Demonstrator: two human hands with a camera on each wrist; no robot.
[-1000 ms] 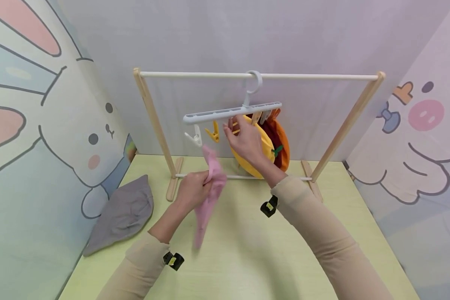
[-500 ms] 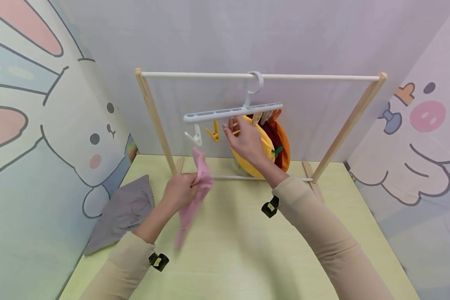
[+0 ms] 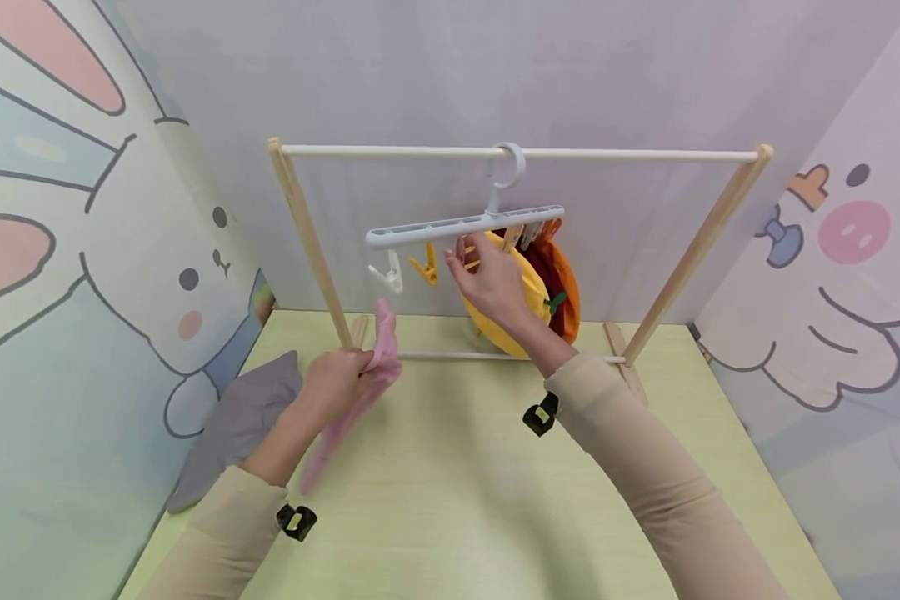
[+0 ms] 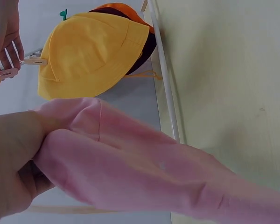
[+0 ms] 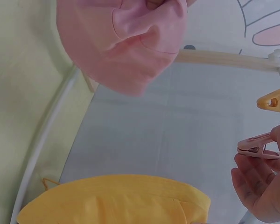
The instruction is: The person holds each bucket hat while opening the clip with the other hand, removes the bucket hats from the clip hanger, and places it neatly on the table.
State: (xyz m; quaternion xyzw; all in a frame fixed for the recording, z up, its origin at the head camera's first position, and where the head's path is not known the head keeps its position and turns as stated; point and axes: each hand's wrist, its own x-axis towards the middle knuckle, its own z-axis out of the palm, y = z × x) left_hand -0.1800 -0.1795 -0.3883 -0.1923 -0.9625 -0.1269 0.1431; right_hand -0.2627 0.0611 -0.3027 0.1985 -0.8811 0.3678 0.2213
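My left hand (image 3: 335,381) grips a pink fabric hat (image 3: 384,360), which hangs down and left over the table. In the left wrist view the pink hat (image 4: 130,158) is folded around the fingers. My right hand (image 3: 497,283) is raised under the grey-blue hanger (image 3: 435,229). It pinches a pink clothespin (image 5: 254,145), best seen in the right wrist view. To its left, a yellow clothespin (image 3: 427,267) and a white clothespin (image 3: 392,273) hang with nothing in them. Behind the right hand, a yellow hat (image 3: 491,325), a dark red hat (image 3: 551,271) and an orange hat (image 3: 568,279) are clipped up.
The hanger hooks over the white rail (image 3: 390,151) of a wooden-legged rack (image 3: 701,242). A grey hat (image 3: 236,429) lies at the table's left side. Walls with cartoon animals enclose the pale yellow table (image 3: 450,500).
My left hand has moved left and slightly toward me with the pink hat, away from the hanger. The right hand has stayed in place at the pink clothespin.
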